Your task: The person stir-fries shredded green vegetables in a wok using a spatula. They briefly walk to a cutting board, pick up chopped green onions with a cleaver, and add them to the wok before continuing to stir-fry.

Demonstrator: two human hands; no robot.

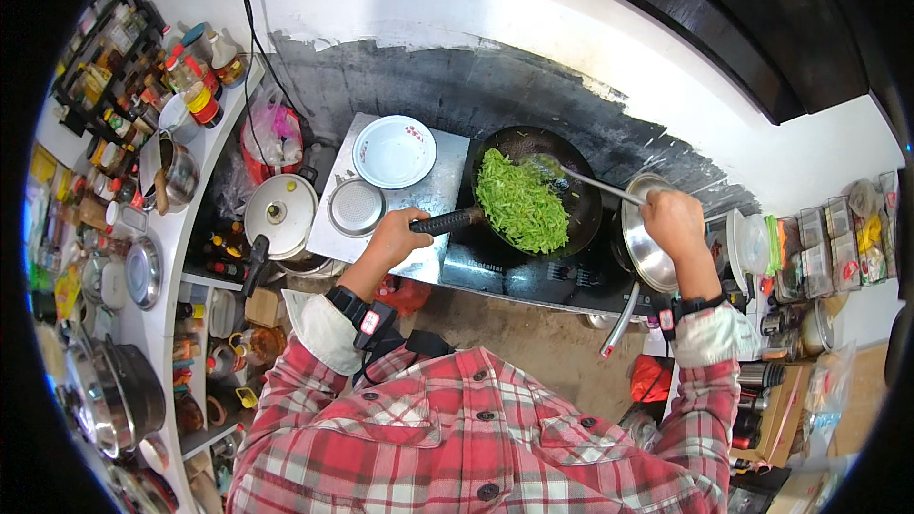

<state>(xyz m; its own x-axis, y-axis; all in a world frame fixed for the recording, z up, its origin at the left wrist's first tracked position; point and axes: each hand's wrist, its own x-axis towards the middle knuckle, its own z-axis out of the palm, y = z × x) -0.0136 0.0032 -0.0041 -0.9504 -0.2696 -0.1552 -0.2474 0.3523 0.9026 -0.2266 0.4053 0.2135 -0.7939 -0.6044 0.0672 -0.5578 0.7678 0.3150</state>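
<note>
A dark wok (580,208) rests on the black cooktop (493,278), tilted so that shredded green vegetable (525,207) gathers on its left side. My left hand (394,239) grips the wok's black handle (450,221). In my right hand (673,220) is the metal handle of a spatula (600,184), whose head reaches into the wok at the edge of the shreds and is partly hidden. Below my right hand stands a steel pan (646,250) with a long metal handle pointing towards me.
Left of the wok, a white enamel basin (395,152) and a perforated metal dish (355,207) sit on a metal-topped surface (421,268). Beyond them is a lidded pot (280,218). Shelving on the left holds bottles (196,96), a saucepan (175,175) and a large steel pot (118,392). Wire baskets (814,257) stand right.
</note>
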